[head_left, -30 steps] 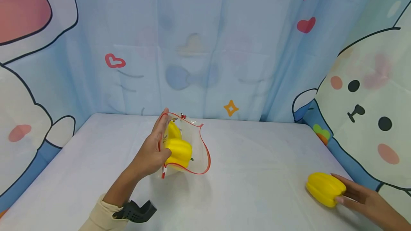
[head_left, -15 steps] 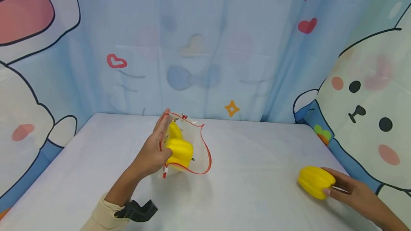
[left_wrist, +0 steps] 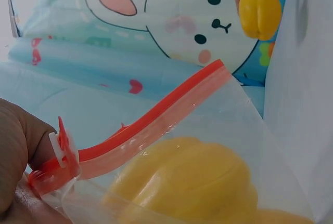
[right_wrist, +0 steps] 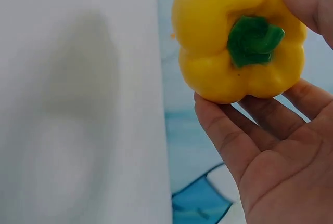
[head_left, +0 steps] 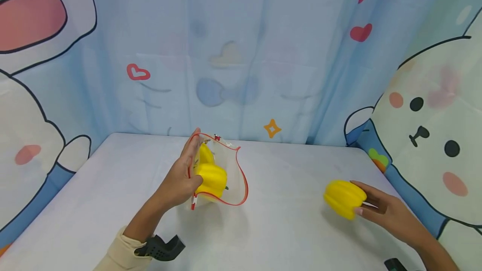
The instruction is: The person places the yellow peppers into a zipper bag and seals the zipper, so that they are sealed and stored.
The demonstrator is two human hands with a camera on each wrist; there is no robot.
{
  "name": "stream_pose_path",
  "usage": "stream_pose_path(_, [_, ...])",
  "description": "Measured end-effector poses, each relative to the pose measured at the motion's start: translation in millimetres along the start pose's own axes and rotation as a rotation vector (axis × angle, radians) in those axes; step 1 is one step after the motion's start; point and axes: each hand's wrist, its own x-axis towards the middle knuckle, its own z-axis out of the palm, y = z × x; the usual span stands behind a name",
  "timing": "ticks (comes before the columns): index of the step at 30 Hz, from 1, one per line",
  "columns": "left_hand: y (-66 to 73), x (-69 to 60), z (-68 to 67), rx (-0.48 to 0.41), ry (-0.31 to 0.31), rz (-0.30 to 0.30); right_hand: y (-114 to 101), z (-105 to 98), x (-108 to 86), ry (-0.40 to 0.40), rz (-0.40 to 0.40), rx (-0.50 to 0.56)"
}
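My left hand (head_left: 180, 181) grips one side of a clear zip bag (head_left: 234, 175) with a red zipper rim, its thumb over the edge. The bag's mouth gapes toward the right. Inside lie two yellow bell peppers: one nearer (head_left: 212, 179) and one partly hidden behind it (head_left: 205, 154). A red and white slider (left_wrist: 63, 151) sits on the zipper by the left thumb. On the right, my right hand (head_left: 391, 212) holds another yellow bell pepper (head_left: 343, 199) above the table, fingers and thumb around its stem end. Its green stem (right_wrist: 254, 41) faces the palm in the right wrist view.
A white-covered table (head_left: 278, 221) lies beneath both hands. Behind and beside it hangs a light blue curtain (head_left: 226, 20) printed with cartoon animals and hearts. Dark wrist devices show on the left wrist (head_left: 160, 248) and at the lower right edge.
My right hand has carried its bell pepper leftward and away from me, off the far right side toward the bag. The left hand and bag have stayed nearly still.
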Motion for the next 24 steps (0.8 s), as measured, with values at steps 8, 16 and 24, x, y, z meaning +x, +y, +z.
stream_pose_path(8, [-0.8,-0.4,-0.1,0.001,0.001,-0.001,-29.9,8.2,17.1,0.056,-0.220,0.054])
stream_pose_path(16, [-1.0,-0.2,-0.3,0.017,0.004,0.001,-54.2,20.7,33.0,0.040,-0.312,0.133])
stream_pose_path(24, [-0.8,-0.7,0.9,0.016,0.008,0.001,-77.2,32.7,44.8,0.019,-0.366,0.167])
